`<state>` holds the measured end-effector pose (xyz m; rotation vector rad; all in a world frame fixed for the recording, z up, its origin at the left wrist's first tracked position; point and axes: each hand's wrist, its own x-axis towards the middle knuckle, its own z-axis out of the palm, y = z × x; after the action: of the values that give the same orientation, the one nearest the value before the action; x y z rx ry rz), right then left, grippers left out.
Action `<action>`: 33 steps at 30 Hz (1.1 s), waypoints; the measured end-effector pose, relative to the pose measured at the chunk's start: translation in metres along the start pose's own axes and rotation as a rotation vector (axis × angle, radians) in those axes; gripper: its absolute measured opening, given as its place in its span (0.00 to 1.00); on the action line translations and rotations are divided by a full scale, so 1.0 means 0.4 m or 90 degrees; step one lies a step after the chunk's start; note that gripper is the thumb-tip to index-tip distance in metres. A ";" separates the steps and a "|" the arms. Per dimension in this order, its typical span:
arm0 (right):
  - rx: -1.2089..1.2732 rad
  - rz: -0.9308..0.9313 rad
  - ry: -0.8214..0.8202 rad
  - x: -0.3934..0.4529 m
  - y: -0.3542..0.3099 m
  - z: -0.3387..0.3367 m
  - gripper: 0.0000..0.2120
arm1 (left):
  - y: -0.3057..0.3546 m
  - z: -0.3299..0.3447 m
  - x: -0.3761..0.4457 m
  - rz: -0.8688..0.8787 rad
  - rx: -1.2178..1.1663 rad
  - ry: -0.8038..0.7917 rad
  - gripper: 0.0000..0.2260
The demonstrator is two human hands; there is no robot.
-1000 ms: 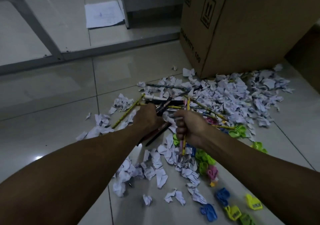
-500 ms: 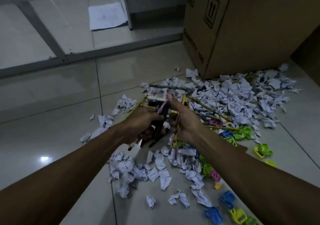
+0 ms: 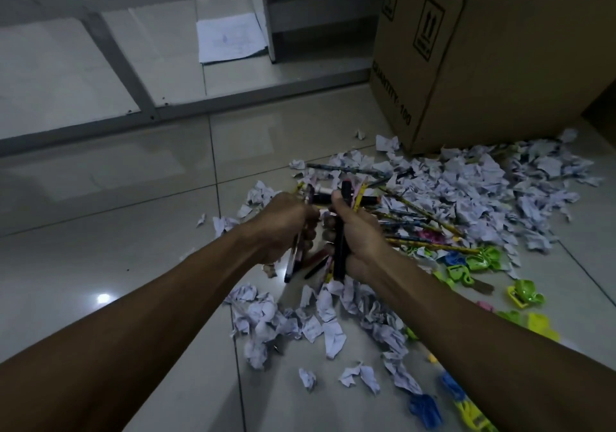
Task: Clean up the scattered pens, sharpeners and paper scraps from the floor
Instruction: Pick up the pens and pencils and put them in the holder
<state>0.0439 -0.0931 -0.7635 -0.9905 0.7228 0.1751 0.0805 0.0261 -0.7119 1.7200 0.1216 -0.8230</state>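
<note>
left hand [image 3: 286,223] curled round pens [image 3: 296,258] | right hand [image 3: 358,231] gripping bundle [image 3: 340,251] | risk: uneven, overfull fistfuls, could slip onto scraps [image 3: 466,185]

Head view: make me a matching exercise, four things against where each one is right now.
Things:
1. cardboard box
2. flat sheet of paper
3. black pen
4. blue sharpener

Places:
A. gripped in the right hand
B. on the floor at bottom right
C. standing at top right, behind the paper scraps
D. lying far off beside a white furniture leg

Pairs: 1-C, 2-D, 3-A, 4-B
</note>
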 end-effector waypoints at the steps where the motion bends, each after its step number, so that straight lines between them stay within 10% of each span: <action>1: 0.013 0.006 -0.013 -0.006 0.001 0.008 0.18 | 0.001 0.008 -0.007 0.029 0.038 0.006 0.07; 4: 0.010 0.047 -0.002 0.006 0.012 0.032 0.30 | -0.006 0.043 -0.022 0.081 0.153 -0.025 0.09; 10: 0.055 0.096 0.064 0.050 0.023 0.029 0.24 | -0.005 0.054 -0.022 0.052 0.234 -0.099 0.12; 13: 0.140 0.078 0.105 0.072 -0.001 0.008 0.26 | -0.004 0.047 -0.038 0.132 0.258 0.006 0.09; 16: 0.235 0.007 0.102 0.074 -0.047 -0.012 0.21 | -0.016 0.058 -0.045 0.057 0.007 0.228 0.13; 21: 0.226 -0.121 0.087 0.004 -0.081 0.042 0.12 | -0.045 0.057 -0.031 -0.291 -0.519 0.029 0.27; 28: 0.119 -0.201 0.104 -0.051 -0.028 0.099 0.07 | -0.019 0.101 -0.031 -0.228 -0.600 -0.032 0.17; 33: 0.122 -0.211 0.109 -0.062 -0.037 0.084 0.09 | -0.037 0.104 -0.025 -0.232 -0.619 -0.030 0.33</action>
<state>0.0478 -0.0697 -0.7262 -0.9328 0.7063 -0.2663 0.0468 -0.0027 -0.7216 0.7624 0.6987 -0.8599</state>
